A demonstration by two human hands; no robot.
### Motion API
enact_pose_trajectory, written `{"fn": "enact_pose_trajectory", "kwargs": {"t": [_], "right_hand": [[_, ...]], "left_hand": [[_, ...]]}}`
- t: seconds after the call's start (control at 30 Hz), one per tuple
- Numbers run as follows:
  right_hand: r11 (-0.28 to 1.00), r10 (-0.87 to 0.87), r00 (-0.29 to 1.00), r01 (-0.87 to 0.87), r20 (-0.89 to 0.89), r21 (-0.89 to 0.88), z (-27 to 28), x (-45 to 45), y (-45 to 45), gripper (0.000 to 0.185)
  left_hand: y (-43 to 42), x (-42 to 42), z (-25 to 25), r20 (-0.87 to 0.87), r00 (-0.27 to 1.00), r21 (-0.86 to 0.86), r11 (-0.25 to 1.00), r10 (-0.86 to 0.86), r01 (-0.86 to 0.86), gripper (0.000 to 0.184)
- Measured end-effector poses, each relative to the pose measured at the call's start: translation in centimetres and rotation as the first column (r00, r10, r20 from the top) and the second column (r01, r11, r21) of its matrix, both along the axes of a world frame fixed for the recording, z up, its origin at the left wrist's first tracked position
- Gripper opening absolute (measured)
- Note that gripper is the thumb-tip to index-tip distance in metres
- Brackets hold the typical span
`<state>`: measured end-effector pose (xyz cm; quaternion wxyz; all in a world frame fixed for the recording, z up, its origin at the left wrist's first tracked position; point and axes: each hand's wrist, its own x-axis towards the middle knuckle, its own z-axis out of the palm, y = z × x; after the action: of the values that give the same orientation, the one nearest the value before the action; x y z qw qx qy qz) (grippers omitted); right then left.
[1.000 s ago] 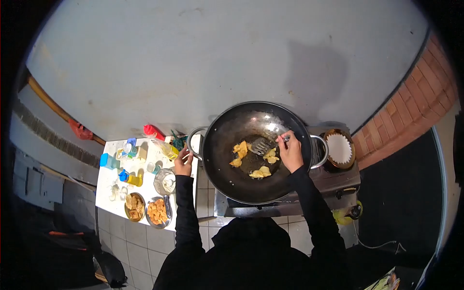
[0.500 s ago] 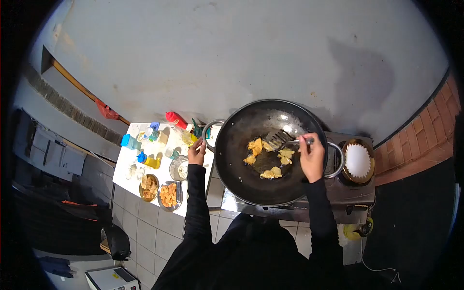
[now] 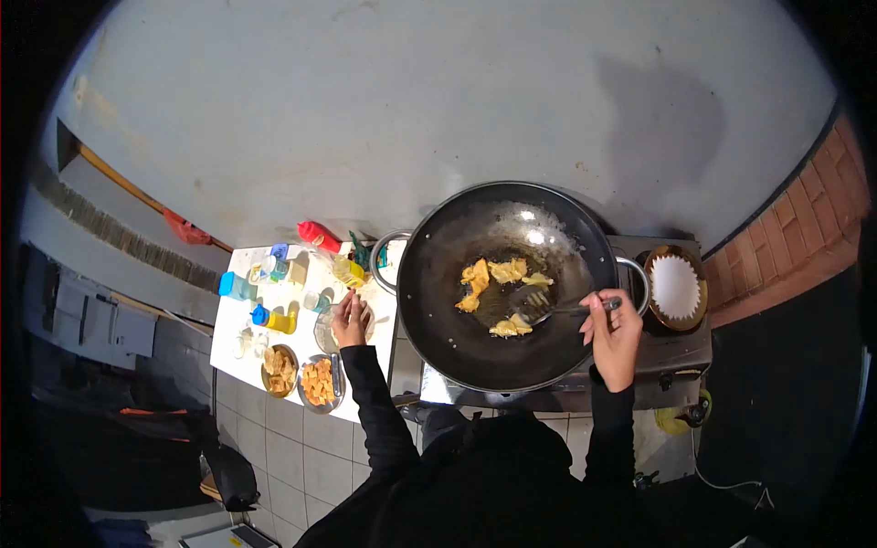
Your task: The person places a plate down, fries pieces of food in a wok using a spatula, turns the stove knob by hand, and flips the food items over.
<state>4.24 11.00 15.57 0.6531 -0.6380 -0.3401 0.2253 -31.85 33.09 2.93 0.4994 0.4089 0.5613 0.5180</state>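
My right hand point(image 3: 616, 336) is closed round the handle of a slotted spatula point(image 3: 541, 305), whose head rests low inside a large black wok point(image 3: 448, 352). Several golden pieces of frying food point(image 3: 475, 279) lie in oil around the spatula head. My left hand point(image 3: 349, 321) is off the wok, over the white table, close above a clear glass bowl point(image 3: 324, 331). Its fingers look stretched out, with nothing visible in them. Near that hand stand a plate of orange-brown cubes point(image 3: 318, 382) with a knife point(image 3: 336, 373) on its edge, and a bowl of browned pieces point(image 3: 279, 370).
On the white table point(image 3: 265, 320) are a red squeeze bottle point(image 3: 318, 237), a yellow bottle with a blue cap point(image 3: 274, 319) and a blue-lidded container point(image 3: 237, 286). Right of the wok, a gold-rimmed bowl point(image 3: 697, 310) with a white scalloped liner sits on the stove point(image 3: 671, 365).
My left hand has left the area by the wok's left handle and moved down-left. The spatula has swung down toward the lower pieces, and the right-hand piece of food has shifted up.
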Motion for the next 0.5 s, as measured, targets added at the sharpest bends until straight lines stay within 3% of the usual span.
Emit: {"fn": "enact_pose_trajectory", "kwargs": {"t": [0.07,0.2,0.47,0.5], "right_hand": [[0.998,0.002,0.995,0.004,-0.098,0.062,-0.5,-1.5,-0.3,0.01],[0.997,-0.063,0.99,0.069,-0.13,0.046,-2.2,-3.9,-0.4,0.012],[0.979,-0.201,0.979,0.2,-0.021,-0.037,-4.0,-6.9,0.9,0.013],[0.977,-0.211,0.975,0.21,-0.072,-0.025,-4.2,-7.1,1.0,0.012]], "left_hand": [[0.7,-0.9,-1.0,0.041,0.999,-0.011,1.0,-0.007,0.008,0.042],[1.7,-1.8,-1.2,0.106,0.993,0.009,0.999,-0.048,0.047,0.039],[5.2,-1.0,-1.1,0.108,0.979,0.01,0.984,-0.175,0.175,0.037],[5.3,-0.9,-1.0,0.112,0.975,0.011,0.982,-0.191,0.191,0.037]]}}
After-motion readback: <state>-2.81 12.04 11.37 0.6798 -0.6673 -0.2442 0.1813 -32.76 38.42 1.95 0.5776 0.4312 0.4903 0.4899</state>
